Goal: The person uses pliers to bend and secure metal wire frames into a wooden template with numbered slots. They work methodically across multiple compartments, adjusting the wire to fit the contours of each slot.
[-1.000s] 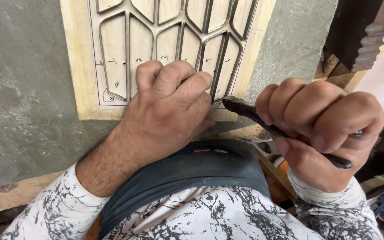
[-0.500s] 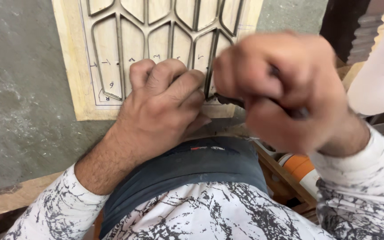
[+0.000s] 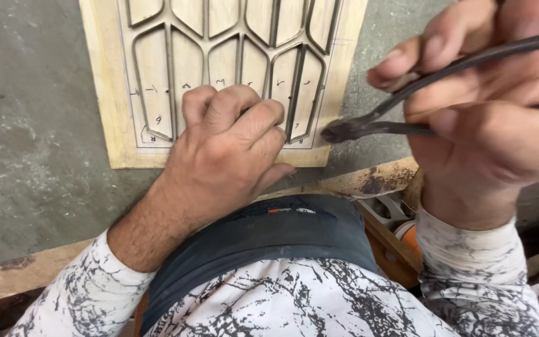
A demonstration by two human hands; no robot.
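A pale wooden panel (image 3: pixel 110 112) with several cut-out elongated shapes lies on a grey workbench (image 3: pixel 26 156). My left hand (image 3: pixel 229 146) rests curled on the panel's near edge, fingers pressing down among the cut shapes; what is under the fingertips is hidden. My right hand (image 3: pixel 494 118) is raised at the right and grips a pair of dark metal pincers (image 3: pixel 394 122). The pincers' jaws point left, close to the panel's lower right corner, and hover just above the bench.
The bench's worn wooden front edge (image 3: pixel 357 181) runs below the panel. To the lower right, under the bench level, sit an orange-and-white object (image 3: pixel 407 231) and wooden pieces. My torso in a patterned shirt and dark apron fills the bottom.
My right hand has risen and swung the pincers round, so their jaws now point left toward the panel's corner. My left hand stays put on the panel.
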